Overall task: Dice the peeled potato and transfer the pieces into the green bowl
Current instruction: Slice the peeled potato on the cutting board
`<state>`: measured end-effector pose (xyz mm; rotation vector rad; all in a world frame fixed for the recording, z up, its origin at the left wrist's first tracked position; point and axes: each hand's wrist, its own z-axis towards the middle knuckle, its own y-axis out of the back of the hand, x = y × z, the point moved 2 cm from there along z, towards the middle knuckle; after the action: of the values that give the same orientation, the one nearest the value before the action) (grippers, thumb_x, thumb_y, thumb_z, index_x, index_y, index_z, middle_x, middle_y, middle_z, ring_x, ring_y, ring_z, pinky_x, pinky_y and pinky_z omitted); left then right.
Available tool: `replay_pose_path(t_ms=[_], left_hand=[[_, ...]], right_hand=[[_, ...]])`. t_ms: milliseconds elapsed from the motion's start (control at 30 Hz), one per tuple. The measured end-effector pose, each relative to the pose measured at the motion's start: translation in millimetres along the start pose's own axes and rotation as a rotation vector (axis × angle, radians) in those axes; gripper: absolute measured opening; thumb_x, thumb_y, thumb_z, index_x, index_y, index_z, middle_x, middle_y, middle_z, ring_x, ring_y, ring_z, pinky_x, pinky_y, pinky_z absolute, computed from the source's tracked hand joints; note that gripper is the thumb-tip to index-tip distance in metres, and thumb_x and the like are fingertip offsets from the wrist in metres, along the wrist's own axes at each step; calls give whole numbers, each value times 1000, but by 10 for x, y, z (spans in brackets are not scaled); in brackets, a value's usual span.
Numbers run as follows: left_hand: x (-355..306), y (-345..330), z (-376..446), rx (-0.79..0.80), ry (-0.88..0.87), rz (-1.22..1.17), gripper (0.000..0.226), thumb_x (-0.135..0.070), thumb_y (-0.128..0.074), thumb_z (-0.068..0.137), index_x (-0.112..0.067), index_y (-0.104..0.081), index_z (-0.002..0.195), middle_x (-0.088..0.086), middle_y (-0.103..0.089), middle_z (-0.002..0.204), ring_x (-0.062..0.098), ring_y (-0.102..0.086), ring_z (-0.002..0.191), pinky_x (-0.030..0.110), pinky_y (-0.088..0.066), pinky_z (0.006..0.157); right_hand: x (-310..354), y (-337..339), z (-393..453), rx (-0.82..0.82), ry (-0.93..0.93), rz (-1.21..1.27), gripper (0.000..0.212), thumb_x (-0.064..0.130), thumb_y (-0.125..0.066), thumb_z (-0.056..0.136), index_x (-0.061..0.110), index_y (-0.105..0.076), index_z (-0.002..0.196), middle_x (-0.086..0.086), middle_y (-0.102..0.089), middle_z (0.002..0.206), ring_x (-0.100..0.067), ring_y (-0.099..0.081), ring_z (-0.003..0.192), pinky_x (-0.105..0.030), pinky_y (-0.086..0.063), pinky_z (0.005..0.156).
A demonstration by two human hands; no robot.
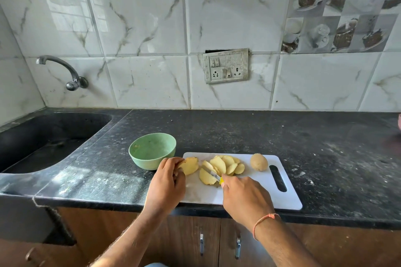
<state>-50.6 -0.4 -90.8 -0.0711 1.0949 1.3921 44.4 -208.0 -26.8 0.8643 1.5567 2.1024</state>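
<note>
Sink sunk into the dark worktop at far left, tap on the tiled wall at its 12 o'clock. Green bowl next, on the worktop, just off the white cutting board's left end at its 10 o'clock; inside looks bare apart from some specks. Left hand at the board's left edge, fingers curled round the remaining peeled potato chunk, pinning it on the board. At 3 o'clock from the chunk, a fanned heap of potato slices lies mid-board; one slice sits apart at the heap's 7 o'clock. Knife, yellow handle, blade pointing toward 10 o'clock, rests across that lone slice. Right hand clenched round the knife handle; orange thread band on that wrist. Whole unpeeled potato at 3 o'clock of the heap, near the board's slot handle. Switch plate on the wall at the board's 12 o'clock. Cabinet doors below the worktop edge.
</note>
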Motion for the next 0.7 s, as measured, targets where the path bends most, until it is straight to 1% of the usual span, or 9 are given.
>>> replay_pose_path(t_ms=[100, 167, 267, 333, 433, 500, 533, 600, 700], left_hand=[[-25, 15, -4, 3, 28, -7, 30, -22, -65, 97, -29, -62, 126, -19, -60, 117, -1, -58, 103, 23, -48, 90], [-29, 22, -3, 35, 33, -3, 36, -27, -67, 96, -29, -61, 131, -23, -60, 119, -3, -58, 106, 24, -50, 93], [-24, 36, 7, 117, 43, -9, 56, -37, -67, 91, -27, -56, 145, -24, -61, 130, -3, -59, 117, 26, -52, 102], [-34, 51, 10, 167, 39, -31, 71, -46, -65, 84, -26, -53, 151, -26, -62, 127, -1, -62, 116, 27, -54, 101], [-70, 77, 2, 216, 31, -76, 77, -44, -71, 81, -27, -51, 153, -30, -63, 113, -3, -64, 107, 13, -50, 91], [-63, 84, 11, 244, 40, -105, 78, -37, -77, 83, -29, -49, 155, -28, -65, 113, -5, -63, 108, 7, -47, 89], [-47, 88, 22, 253, 47, -121, 80, -38, -78, 82, -30, -48, 156, -27, -66, 115, -5, -64, 109, 9, -49, 91], [4, 89, 49, 253, 55, -138, 82, -48, -76, 79, -34, -49, 155, -23, -65, 118, -1, -64, 111, 22, -55, 97], [70, 85, 73, 272, 59, -143, 82, -58, -76, 77, -42, -50, 153, -22, -59, 123, 3, -63, 117, 31, -57, 100]], right_hand=[[30, 20, 9, 22, -7, -15, 13, 26, -41, 105, 29, -50, 95, -1, -70, 96, -25, -60, 80, -32, -40, 63], [81, 22, -7, 40, -8, -22, 14, 24, -41, 103, 27, -54, 99, -4, -72, 98, -28, -67, 89, -34, -44, 65], [175, 2, -57, 38, 3, -2, 19, 21, -40, 101, 23, -58, 105, -6, -71, 99, -31, -68, 96, -33, -43, 68], [248, -24, -89, 15, 43, -6, 20, 24, -40, 101, 22, -58, 107, -5, -69, 102, -30, -67, 98, -34, -41, 68], [332, -84, -117, 31, 83, 0, 21, 29, -42, 101, 21, -57, 112, -5, -68, 105, -29, -66, 96, -34, -37, 67], [347, -121, -125, 45, 82, -33, 25, 27, -43, 101, 21, -57, 122, -6, -69, 105, -28, -67, 95, -33, -39, 66], [344, -130, -123, 44, 78, -57, 31, 25, -43, 101, 21, -56, 130, -7, -69, 106, -28, -68, 95, -32, -40, 66], [312, -144, -109, 51, 69, -107, 46, 21, -42, 102, 20, -45, 148, -9, -69, 112, -30, -68, 100, -33, -42, 69], [266, -135, -91, 62, 62, -155, 57, 20, -40, 103, 19, -32, 159, -9, -68, 118, -29, -66, 105, -34, -44, 73]])
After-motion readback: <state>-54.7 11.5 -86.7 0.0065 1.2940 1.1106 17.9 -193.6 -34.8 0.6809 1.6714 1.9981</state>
